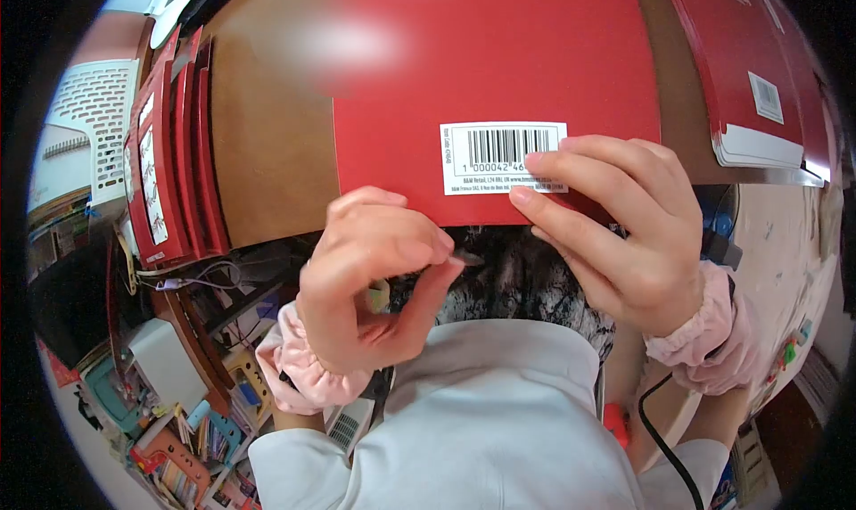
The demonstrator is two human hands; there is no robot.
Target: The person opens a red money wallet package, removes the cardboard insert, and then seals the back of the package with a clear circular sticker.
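A large red flat packet (499, 73) lies before me, printed with "ASSORTED DESIGNS" at its far edge. Near its front edge is a white barcode label (464, 182). My right hand (624, 220) rests on the label's right part, fingers extended and slightly apart, covering some of the digits. My left hand (379, 274) is at the packet's front edge, left of the label. Its thumb and forefinger are pinched together, with a small thin dark piece (469, 259) showing at the tips. What that piece is, I cannot make out.
Several red packets (183, 153) stand at the left of the brown table (267, 144). More red packets (744, 64) are stacked at the right. A white perforated rack (94, 109) stands far left, with shelves of books (209, 443) below. A black cable (660, 434) hangs by my right arm.
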